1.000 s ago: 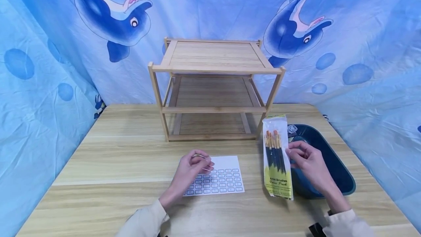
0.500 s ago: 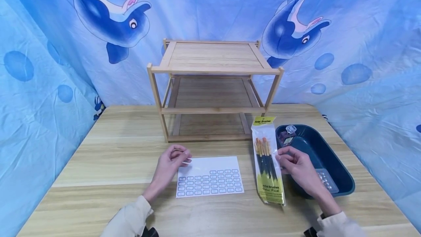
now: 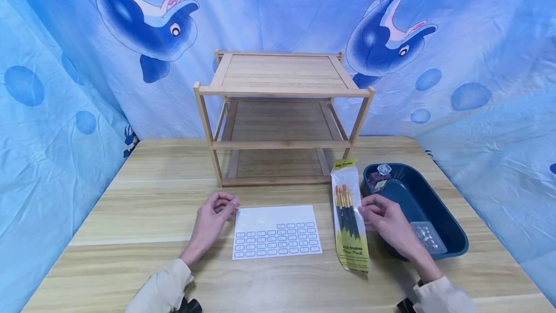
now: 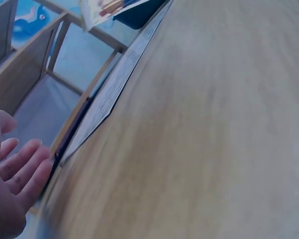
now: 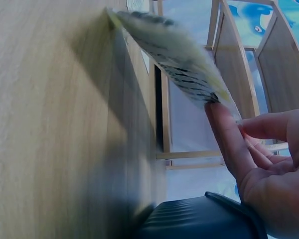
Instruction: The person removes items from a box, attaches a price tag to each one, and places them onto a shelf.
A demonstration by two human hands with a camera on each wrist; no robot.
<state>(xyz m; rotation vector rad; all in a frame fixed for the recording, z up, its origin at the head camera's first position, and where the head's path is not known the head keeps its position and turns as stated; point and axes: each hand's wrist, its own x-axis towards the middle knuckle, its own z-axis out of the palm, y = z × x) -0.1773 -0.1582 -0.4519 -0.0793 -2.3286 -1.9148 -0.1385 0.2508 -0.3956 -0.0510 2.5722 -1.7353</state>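
My right hand (image 3: pixel 388 221) pinches the right edge of a clear pack of artist brushes (image 3: pixel 349 233) between thumb and fingers. The pack has yellow ends and stands tilted over the table, left of the bin; in the right wrist view the pack (image 5: pixel 177 62) is seen from behind, over its shadow. A white sheet of blue-framed labels (image 3: pixel 278 233) lies flat on the table between the hands. My left hand (image 3: pixel 211 221) is at the sheet's upper left corner, fingers loosely bent. In the left wrist view the left hand (image 4: pixel 15 174) shows nothing between its fingers.
A dark green bin (image 3: pixel 438 206) stands at the right, holding a clear case of small shiny pieces (image 3: pixel 427 237) and a small faceted clear-topped item (image 3: pixel 382 173). A three-tier wooden shelf (image 3: pixel 284 92) stands at the back, before a blue dolphin curtain (image 3: pixel 278 8).
My left hand has moved left from over the label sheet to its upper left corner. The right hand has carried the brush pack left, away from the bin, uncovering the bin's contents.
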